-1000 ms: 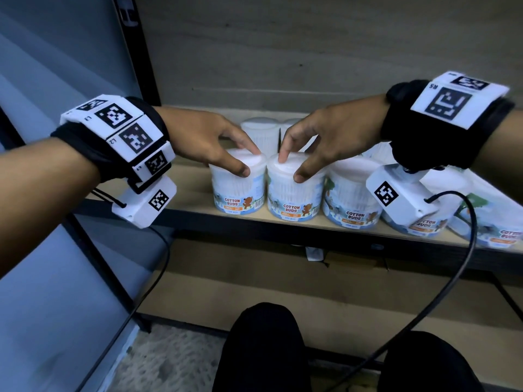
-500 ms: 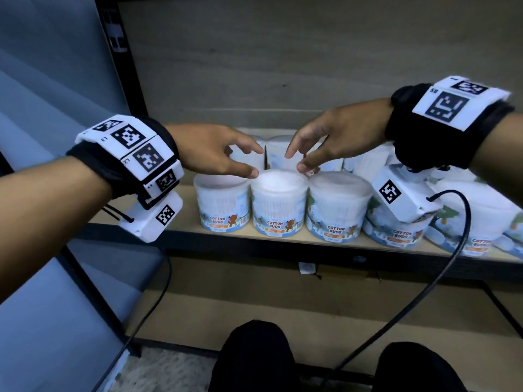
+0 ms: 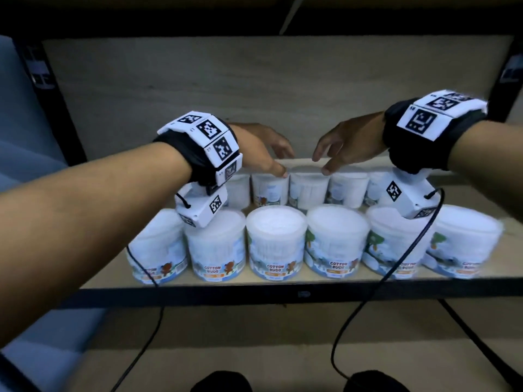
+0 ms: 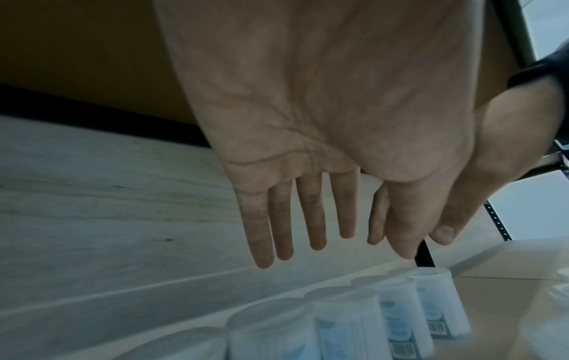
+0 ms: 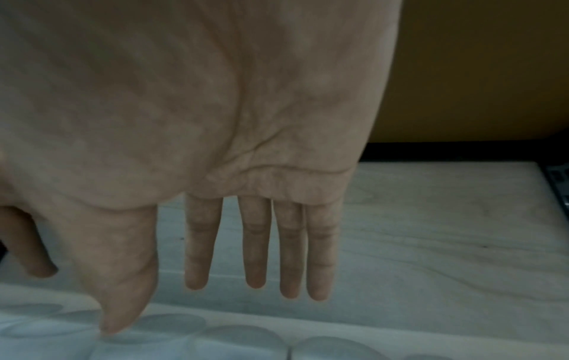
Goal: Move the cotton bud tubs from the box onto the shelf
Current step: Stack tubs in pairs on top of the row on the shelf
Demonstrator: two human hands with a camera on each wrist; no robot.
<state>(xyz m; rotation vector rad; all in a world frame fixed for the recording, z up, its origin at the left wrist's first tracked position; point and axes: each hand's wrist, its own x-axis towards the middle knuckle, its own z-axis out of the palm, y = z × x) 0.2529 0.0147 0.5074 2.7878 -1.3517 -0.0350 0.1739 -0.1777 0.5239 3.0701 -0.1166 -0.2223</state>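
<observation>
Back-row tubs (image 3: pixel 308 190) partly behind hands

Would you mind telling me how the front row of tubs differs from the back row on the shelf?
The front row stands at the shelf's edge; the back row stands by the wall. "COTTON BUDS" reads on the front row; the back row's labels are mostly hidden. Both hands hover over the back row only. Both rows are upright white tubs.

A pale wood-grain back panel (image 3: pixel 254 89) stands behind a black metal frame (image 3: pixel 283 294); a blue-grey wall (image 3: pixel 25 108) is at left, beige boards (image 3: pixel 254 349) lie below, and the light is dim
</observation>
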